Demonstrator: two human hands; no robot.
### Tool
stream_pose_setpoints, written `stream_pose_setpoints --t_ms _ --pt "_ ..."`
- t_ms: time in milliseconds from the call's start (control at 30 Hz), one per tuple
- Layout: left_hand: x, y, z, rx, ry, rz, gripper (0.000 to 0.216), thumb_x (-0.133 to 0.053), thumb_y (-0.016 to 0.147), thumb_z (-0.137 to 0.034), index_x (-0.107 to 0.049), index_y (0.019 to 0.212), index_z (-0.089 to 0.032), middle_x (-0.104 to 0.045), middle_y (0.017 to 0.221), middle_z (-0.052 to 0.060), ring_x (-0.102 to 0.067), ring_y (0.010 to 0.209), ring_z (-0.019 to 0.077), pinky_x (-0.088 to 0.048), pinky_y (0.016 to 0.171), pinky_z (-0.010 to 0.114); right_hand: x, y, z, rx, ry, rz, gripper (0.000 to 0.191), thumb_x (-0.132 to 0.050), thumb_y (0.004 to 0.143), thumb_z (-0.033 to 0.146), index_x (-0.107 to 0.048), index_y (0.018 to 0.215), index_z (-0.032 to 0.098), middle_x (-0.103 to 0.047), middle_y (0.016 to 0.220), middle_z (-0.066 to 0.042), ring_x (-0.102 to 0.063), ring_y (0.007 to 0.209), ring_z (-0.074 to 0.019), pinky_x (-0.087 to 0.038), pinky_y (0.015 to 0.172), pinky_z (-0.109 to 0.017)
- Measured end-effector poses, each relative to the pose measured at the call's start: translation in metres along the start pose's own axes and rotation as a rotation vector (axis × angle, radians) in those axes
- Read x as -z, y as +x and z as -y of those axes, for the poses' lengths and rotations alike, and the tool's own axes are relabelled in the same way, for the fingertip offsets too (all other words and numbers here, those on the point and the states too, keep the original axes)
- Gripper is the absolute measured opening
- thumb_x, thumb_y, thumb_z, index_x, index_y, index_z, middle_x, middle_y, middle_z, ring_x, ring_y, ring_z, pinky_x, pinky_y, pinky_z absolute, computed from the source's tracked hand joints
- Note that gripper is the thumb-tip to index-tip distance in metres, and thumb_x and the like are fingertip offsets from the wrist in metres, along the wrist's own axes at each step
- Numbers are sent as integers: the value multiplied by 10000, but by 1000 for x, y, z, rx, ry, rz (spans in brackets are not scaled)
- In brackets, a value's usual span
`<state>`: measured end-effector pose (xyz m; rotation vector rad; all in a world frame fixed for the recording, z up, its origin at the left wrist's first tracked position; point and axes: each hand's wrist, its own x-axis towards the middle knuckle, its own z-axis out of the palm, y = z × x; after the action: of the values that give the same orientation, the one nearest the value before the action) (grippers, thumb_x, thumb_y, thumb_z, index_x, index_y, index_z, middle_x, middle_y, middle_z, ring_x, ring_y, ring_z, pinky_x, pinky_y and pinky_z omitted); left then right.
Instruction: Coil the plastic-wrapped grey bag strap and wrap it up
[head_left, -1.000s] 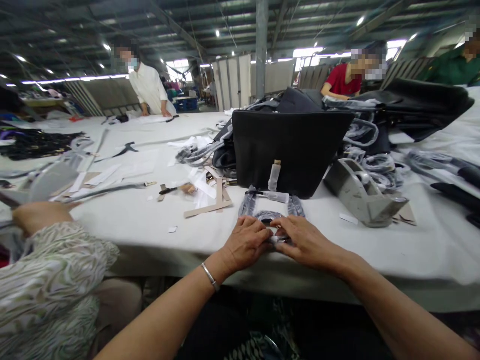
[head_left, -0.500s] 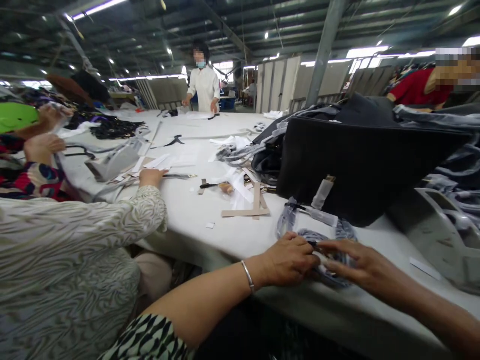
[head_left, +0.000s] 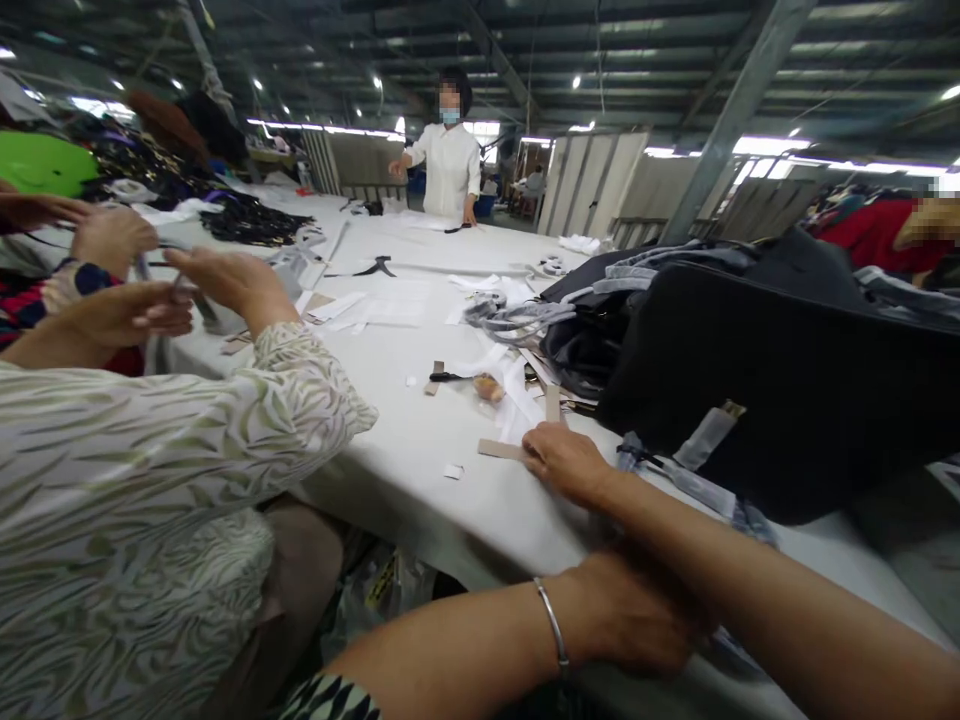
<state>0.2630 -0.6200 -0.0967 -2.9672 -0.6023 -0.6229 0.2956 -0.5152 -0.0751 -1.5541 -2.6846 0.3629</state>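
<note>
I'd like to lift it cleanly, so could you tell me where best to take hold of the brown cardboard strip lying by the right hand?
Probably at its near end: the cardboard strip lies flat on the white table, with the right hand already touching that end. Come from above, then pinch the thin edge, since the far part runs in among the paper scraps.

Bare forearms, a thin silver bangle point(head_left: 553, 628) on the left wrist, a black-and-white patterned garment point(head_left: 330, 697) below.

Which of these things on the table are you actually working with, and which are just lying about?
In hand:
right hand touching the cardboard strip
left hand at the table edge, on the wrapped grey strap
black bag just behind

Lying about:
paper scraps
strap pile
black cut pieces
</note>
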Motion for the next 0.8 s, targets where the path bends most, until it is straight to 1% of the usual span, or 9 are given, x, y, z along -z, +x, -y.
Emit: stream_pose_setpoints --t_ms 100,267,333,400,467,533,633,700,800 --pt "7 -3 2 -165 165 -54 420 -403 890 -264 -652 1229 -253 -540 1361 52 -331 1386 261 -511 861 426 -3 1 -1 -38 42 -4 121 -599 792 201 -654 900 198 -636 898 -55 -570 872 -210 -391 693 -288" --pt "-8 -4 6 -181 104 -102 375 -408 886 -251 -676 1143 -201 -583 1304 83 -434 1293 270 -462 972 379 5 -7 -3 -4 181 -45 59 -593 794 183 -645 814 204 -630 818 10 -569 791 -140 -381 676 -236" --pt "-18 -4 5 -172 63 -82 375 -432 880 -256 -635 1175 -148 -576 1304 132 -467 1239 299 -423 1017 420 14 -18 -4 0 305 -115 59 -567 818 191 -625 811 191 -616 756 22 -557 722 -122 -381 647 -223" --pt "-25 -2 5 -136 33 -65 398 -453 891 -273 -577 1224 -94 -538 1330 185 -442 1253 329 -375 1052 468 25 -36 -5 14 470 -242 75 -553 832 218 -602 788 181 -583 692 28 -529 660 -116 -377 617 -222" --pt "-29 0 4 -81 -34 -54 438 -483 897 -305 -523 1260 -63 -490 1359 220 -404 1279 360 -354 1047 518 36 -62 -7 29 587 -392 106 -565 833 256 -583 761 180 -553 666 30 -501 633 -113 -371 599 -225" --pt "-29 3 5 -6 -161 -51 470 -533 879 -314 -488 1288 -87 -482 1358 209 -431 1242 359 -374 1007 538 45 -96 -10 3 621 -520 140 -587 834 301 -576 757 184 -541 667 30 -481 624 -113 -368 588 -228" --pt "-27 8 11 141 -395 -70 341 -550 863 -291 -560 1174 -152 -585 1196 141 -527 1070 302 -411 932 513 49 -160 -17 -136 688 -663 222 -626 823 386 -574 742 185 -531 659 25 -459 610 -115 -369 567 -233" --pt "-26 12 20 227 -582 -90 221 -488 905 -320 -610 995 -161 -625 989 89 -548 910 239 -434 864 445 42 -206 -24 -272 773 -720 278 -632 814 442 -568 732 184 -513 635 27 -434 580 -111 -356 539 -234" --pt "-24 18 35 392 -995 -117 342 -471 919 -462 -603 867 -150 -572 781 36 -500 727 164 -425 721 315 17 -259 -34 -465 942 -693 332 -601 808 503 -545 719 188 -462 573 44 -375 516 -98 -313 494 -233"
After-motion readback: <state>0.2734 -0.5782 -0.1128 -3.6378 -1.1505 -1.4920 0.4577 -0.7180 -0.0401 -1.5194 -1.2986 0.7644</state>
